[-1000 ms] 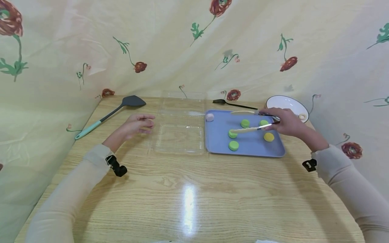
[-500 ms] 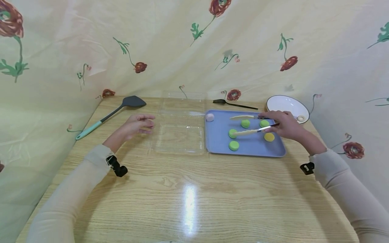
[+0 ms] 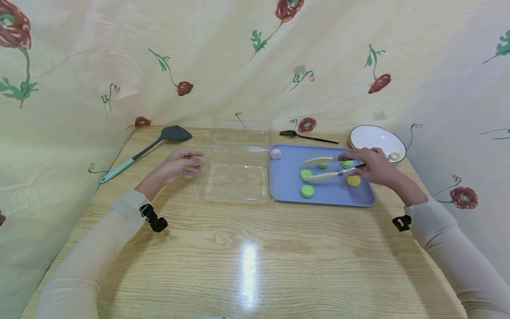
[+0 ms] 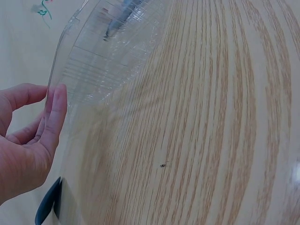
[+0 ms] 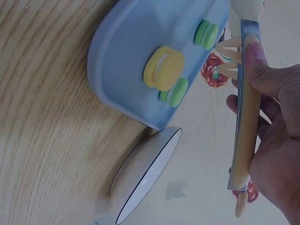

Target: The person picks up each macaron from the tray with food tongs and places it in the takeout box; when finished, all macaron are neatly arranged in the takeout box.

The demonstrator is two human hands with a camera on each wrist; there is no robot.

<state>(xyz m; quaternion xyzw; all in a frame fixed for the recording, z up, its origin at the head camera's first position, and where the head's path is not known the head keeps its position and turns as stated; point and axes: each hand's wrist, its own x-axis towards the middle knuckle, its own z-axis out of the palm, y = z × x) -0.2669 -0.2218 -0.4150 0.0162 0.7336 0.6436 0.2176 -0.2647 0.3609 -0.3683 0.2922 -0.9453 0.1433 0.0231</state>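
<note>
In the head view my left hand [image 3: 183, 166] is at the left edge of a clear, lidded plastic box [image 3: 235, 199]. The left wrist view shows its thumb and fingers pinching the box's rim [image 4: 56, 61]. My right hand [image 3: 372, 164] grips metal tongs [image 3: 343, 172] with cream tips, spread apart above a blue tray [image 3: 287, 195]. Several green macarons lie there, one [image 3: 306, 174] near the lower tip and another [image 3: 322, 165] partly hidden by the upper tip. A yellow macaron [image 3: 353, 181] sits below the hand, and a pale pink one [image 3: 275, 153] in the far left corner.
A white bowl [image 3: 372, 135] with a dark rim stands behind the right hand. Beyond the tray lies a black fork [image 3: 308, 137]. A spatula [image 3: 145, 150] with a mint handle is at the far left. A patterned cloth [image 3: 223, 66] hangs behind the table.
My right hand has shifted slightly nearer with the tongs, whose upper tip has come over the rear green macaron. The left hand and box have stayed put.
</note>
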